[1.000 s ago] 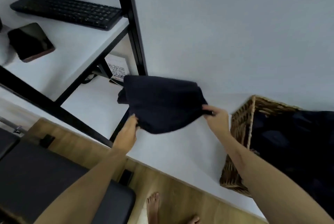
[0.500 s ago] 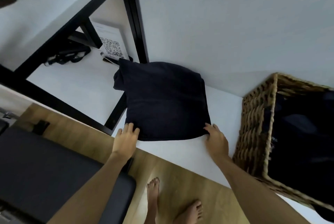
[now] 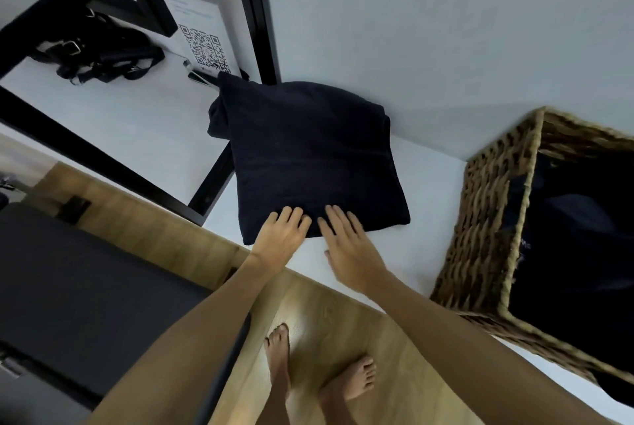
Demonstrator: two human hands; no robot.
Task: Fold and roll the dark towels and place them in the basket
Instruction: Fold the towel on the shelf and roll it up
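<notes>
On the white table point(image 3: 404, 253) from the head view, the only one I have, the folded towel point(image 3: 308, 157) now lies flat, its far edge up against the wall and its left corner spilling past the black shelf post point(image 3: 254, 13). A second ago I had it lifted by its two near corners; half a second ago it was down with my hands out at those corners. Both have since slid inward: my left hand point(image 3: 281, 236) and right hand point(image 3: 346, 246) sit side by side at the middle of the near edge, fingers straight and released, fingertips pressing on the cloth, gripping nothing. I read that as folding done and the roll about to start from this near edge toward the wall. To the right the basket point(image 3: 494, 218) stands just beside the towel, with dark cloth already inside, so the carry should be short once the roll is tight
</notes>
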